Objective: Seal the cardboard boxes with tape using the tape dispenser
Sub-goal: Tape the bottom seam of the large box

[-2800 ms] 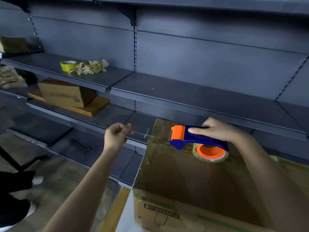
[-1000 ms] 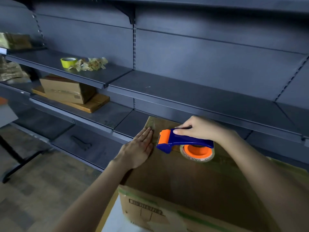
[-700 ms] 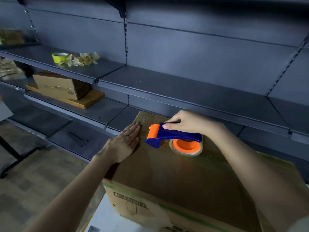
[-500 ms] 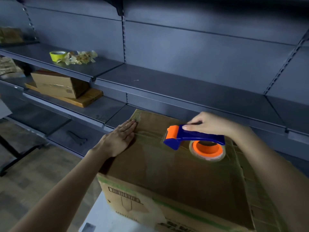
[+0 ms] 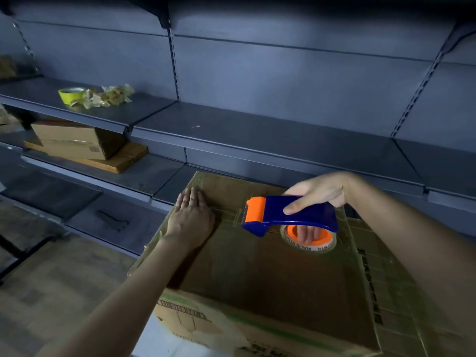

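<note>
A large cardboard box (image 5: 257, 269) sits in front of me, its top covered with clear tape strips. My left hand (image 5: 192, 217) lies flat with straight fingers on the box's far left corner, pressing the tape end down. My right hand (image 5: 316, 194) grips the blue and orange tape dispenser (image 5: 291, 215) over the far middle of the box top, fingers through the orange roll core. A strip of clear tape runs along the box top between my left hand and the dispenser's orange head.
Dark grey metal shelving (image 5: 257, 130) stands behind the box. A yellow tape roll (image 5: 70, 95) and crumpled tape scraps (image 5: 108, 95) lie on the upper left shelf. A smaller cardboard box (image 5: 74, 140) on a flat board sits on the shelf below.
My left hand went from pinching the pulled tape end in the air to pressing it flat on the box corner. My right hand has drawn the dispenser to the right, away from the left hand.
</note>
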The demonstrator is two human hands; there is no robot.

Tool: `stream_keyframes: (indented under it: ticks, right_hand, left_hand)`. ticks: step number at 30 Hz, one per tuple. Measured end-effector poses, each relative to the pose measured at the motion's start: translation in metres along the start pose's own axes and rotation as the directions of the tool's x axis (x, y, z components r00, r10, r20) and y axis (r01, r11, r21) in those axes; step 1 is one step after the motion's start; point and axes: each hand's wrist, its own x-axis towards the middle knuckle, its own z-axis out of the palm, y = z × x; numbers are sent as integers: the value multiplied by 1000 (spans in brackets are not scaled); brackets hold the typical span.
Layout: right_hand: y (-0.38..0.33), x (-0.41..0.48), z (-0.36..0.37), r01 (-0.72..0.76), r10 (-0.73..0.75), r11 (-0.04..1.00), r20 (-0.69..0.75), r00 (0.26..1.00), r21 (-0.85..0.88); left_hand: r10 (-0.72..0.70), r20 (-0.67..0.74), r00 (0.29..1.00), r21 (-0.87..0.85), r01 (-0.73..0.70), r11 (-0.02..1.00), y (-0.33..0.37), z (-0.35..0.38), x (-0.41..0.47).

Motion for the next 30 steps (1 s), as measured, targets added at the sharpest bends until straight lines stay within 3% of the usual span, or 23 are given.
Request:
stream_keyframes:
  ticks: [3, 6, 8, 18, 28, 30]
  right_hand:
    - [4, -1, -5, 33, -39, 998, 88, 995, 60]
    - [8, 0, -5, 64, -71, 991, 62, 996, 115]
    - [8, 1, -6, 69, -74, 990, 33, 997, 126]
    - [17, -18, -5, 74, -66, 993, -90, 994, 87]
    - [92, -85, -22, 71, -34, 987, -244, 969, 144]
    - [105, -90, -20, 103, -71, 985, -217, 974, 141]
  left_hand:
    - [18, -73, 997, -86, -24, 996, 3, 2, -2]
    - [222, -238, 946, -140, -260, 956, 10, 9, -6]
    - [319, -202, 926, -139, -349, 927, 10, 13, -4]
    - [283, -103, 954, -107, -293, 950, 11, 12, 3]
    - [262, -40, 964, -100, -264, 959, 14, 8, 7]
    - [242, -1, 970, -84, -241, 967, 22, 8, 11]
